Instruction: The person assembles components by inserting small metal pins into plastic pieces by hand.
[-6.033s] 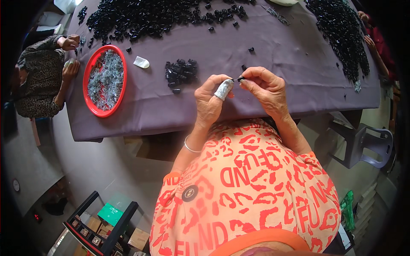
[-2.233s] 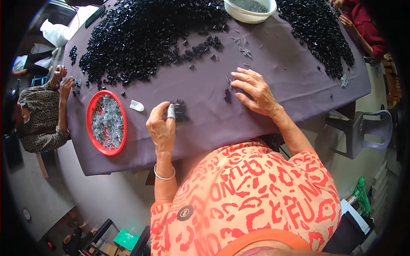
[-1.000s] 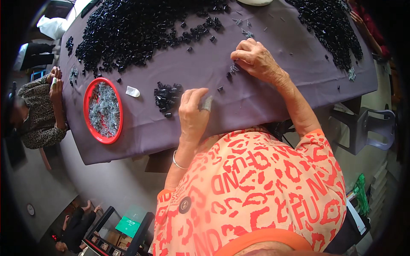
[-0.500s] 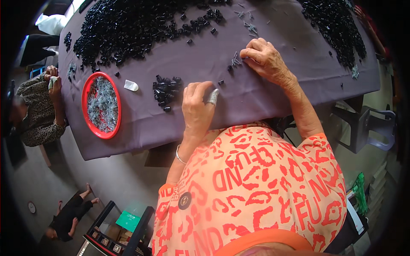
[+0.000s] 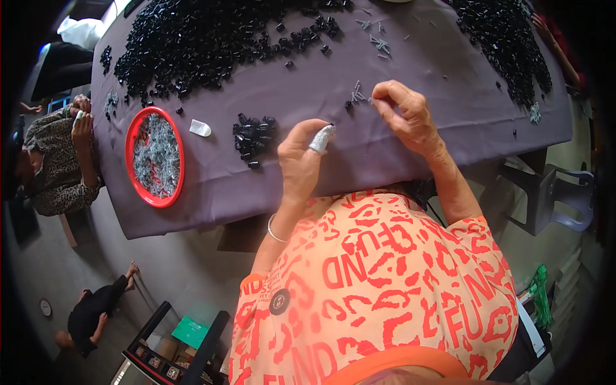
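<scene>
My left hand (image 5: 299, 160) is closed in a pinch just above the cloth, a silver-grey finger cover (image 5: 322, 138) on its thumb. At its fingertips a small black plastic piece (image 5: 331, 126) just shows. To the right, my right hand (image 5: 412, 120) is raised with thumb and forefinger together; a bit of grey pin (image 5: 370, 99) shows at the tips. Beside those tips lie a few loose grey pins (image 5: 358, 91) and a black piece (image 5: 348, 105). Left of my left hand stands a cluster of black pieces (image 5: 254, 136).
A red oval basket (image 5: 181, 168) of grey pins sits at the left, near a white finger cover (image 5: 200, 128). Large heaps of black pieces (image 5: 186, 51) cover the far side of the purple cloth (image 5: 224, 199). Another person (image 5: 58, 160) sits at the left edge.
The black piece that lay on the cloth by my left hand is now at its fingertips. My right hand has drawn back slightly from the loose pins and turned.
</scene>
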`<state>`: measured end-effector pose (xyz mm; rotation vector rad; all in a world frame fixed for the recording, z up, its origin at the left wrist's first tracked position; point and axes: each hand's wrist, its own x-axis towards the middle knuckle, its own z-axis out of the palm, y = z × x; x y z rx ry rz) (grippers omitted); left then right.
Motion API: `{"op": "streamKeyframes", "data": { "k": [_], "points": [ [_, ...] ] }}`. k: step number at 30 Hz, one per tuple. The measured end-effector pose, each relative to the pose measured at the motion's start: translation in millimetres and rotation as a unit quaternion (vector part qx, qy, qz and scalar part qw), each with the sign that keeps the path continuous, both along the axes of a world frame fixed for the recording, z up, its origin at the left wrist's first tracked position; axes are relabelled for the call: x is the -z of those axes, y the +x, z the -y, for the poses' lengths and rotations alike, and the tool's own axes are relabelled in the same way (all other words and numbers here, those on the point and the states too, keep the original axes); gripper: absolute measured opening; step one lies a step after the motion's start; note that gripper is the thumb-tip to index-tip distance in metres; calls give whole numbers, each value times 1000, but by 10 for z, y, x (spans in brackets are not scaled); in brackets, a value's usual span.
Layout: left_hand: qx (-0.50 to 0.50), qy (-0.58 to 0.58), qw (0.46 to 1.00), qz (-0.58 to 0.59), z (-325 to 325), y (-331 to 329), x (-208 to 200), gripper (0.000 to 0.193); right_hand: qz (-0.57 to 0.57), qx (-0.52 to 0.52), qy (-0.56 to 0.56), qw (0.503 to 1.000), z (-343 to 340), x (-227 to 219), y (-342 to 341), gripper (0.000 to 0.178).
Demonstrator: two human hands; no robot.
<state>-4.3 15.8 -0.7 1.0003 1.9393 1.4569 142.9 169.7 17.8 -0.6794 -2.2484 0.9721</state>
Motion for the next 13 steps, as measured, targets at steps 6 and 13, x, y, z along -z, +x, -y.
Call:
{"op": "streamKeyframes", "data": {
  "k": [6,13],
  "points": [
    [34,69,902,425,64,10,-122,18,-51,-91,-137,985,331,-115,-125,14],
    [31,64,960,272,128,82,-158,18,1,-108,2,994,418,-121,-164,15]
  ]
}}
